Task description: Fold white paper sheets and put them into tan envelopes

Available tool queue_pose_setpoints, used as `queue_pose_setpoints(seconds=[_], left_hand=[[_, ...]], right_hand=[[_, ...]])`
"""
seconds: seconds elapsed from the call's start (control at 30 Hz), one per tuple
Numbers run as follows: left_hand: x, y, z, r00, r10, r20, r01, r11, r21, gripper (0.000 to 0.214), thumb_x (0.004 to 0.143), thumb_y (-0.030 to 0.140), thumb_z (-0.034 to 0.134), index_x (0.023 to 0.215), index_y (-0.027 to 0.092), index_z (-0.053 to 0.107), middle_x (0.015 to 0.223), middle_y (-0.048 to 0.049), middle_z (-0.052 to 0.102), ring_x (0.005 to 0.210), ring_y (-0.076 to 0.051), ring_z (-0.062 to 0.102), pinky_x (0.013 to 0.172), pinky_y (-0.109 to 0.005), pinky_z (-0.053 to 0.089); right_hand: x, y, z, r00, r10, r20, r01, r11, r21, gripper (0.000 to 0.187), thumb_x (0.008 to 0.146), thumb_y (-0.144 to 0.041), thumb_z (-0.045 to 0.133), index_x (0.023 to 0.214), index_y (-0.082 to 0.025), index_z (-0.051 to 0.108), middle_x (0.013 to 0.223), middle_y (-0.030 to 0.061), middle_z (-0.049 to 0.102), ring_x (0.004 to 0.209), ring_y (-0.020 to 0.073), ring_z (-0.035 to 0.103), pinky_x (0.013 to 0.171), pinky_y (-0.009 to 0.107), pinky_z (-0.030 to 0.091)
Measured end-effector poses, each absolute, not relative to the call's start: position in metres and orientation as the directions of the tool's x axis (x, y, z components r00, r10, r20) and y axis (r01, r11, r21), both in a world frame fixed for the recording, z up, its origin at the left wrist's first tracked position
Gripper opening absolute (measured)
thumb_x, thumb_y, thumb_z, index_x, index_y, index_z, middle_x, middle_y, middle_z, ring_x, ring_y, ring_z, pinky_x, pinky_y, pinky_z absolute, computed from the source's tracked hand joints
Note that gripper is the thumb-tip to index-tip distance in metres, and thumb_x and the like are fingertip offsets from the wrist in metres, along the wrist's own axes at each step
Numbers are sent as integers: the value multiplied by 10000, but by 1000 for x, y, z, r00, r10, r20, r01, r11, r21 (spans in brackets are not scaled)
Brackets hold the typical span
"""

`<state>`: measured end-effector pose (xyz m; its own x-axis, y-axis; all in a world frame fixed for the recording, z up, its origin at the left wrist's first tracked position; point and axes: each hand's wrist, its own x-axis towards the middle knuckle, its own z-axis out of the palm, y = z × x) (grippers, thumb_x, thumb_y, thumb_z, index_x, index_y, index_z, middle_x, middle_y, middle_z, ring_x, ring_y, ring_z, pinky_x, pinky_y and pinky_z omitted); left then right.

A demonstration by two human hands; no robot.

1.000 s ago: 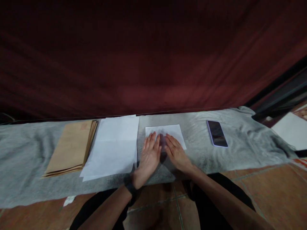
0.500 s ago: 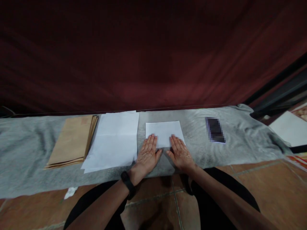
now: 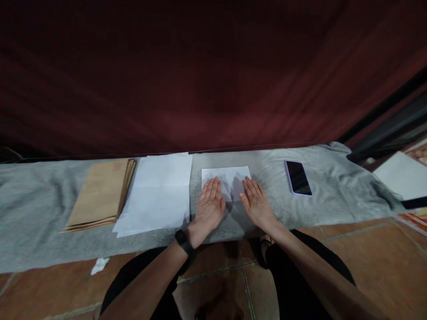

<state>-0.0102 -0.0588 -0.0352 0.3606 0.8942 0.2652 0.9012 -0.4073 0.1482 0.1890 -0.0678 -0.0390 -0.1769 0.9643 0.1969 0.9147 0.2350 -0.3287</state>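
Note:
A folded sheet of white paper (image 3: 230, 172) lies in front of me on a grey cloth. Over its left part is my left hand (image 3: 211, 206), fingers stretched out and palm down. My right hand (image 3: 256, 204) covers its right edge, likewise flat with the fingers extended. Shadows of both hands fall on the paper between them; whether the palms press on it or hover just above, I cannot tell. Neither hand grips anything. Close by on the left is a stack of larger white sheets (image 3: 160, 195), showing a crease across the top one.
Brown envelopes (image 3: 96, 193) are piled left of the sheets. A phone (image 3: 298, 178) in a purple case lies to the right. Grey cloth (image 3: 33, 213) covers the long narrow surface, with a dark red curtain (image 3: 207, 89) behind. A crumpled white scrap (image 3: 99, 266) is on the tiled floor.
Both hands have shifted forward over the folded paper, the right one also slightly outward to the right. Hand shadows now show on the paper. The view has moved slightly.

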Motion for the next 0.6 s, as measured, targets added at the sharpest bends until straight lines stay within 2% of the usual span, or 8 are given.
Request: queue_pose_setpoints(seconds=[0.1,0.2,0.4,0.6], left_hand=[[7,-42,-40,413,869,271,859,-471,200,585,985,233,269,1540,47,260,1608,-170,325,1528,-237,177,1239,-471,257],[16,-30,-49,438,872,218,853,-480,207,568,997,222,228,1519,7,282,1594,-210,332,1524,-256,182,1234,-473,258],[11,-22,-59,380,902,205,890,-417,184,572,996,221,228,1534,28,261,1605,-195,316,1525,-248,181,1242,-471,228],[-4,-17,-55,306,934,183,934,-332,135,607,984,256,290,1543,24,253,1616,-191,287,1525,-250,192,1246,-451,205]], right_hand=[[173,-47,-32,-269,948,172,842,318,-436,652,1054,-506,106,1558,-157,325,1615,86,326,1519,213,220,1236,460,223],[161,-33,-35,-312,940,138,813,339,-473,650,1058,-485,76,1561,-151,317,1607,90,342,1512,189,240,1244,434,211],[157,-26,-49,-330,937,118,864,350,-362,626,1066,-455,117,1552,-125,330,1601,101,344,1505,193,262,1246,424,192],[167,-28,-57,-269,941,205,919,315,-238,626,1061,-467,220,1538,-83,350,1594,136,337,1494,239,292,1227,431,235]])
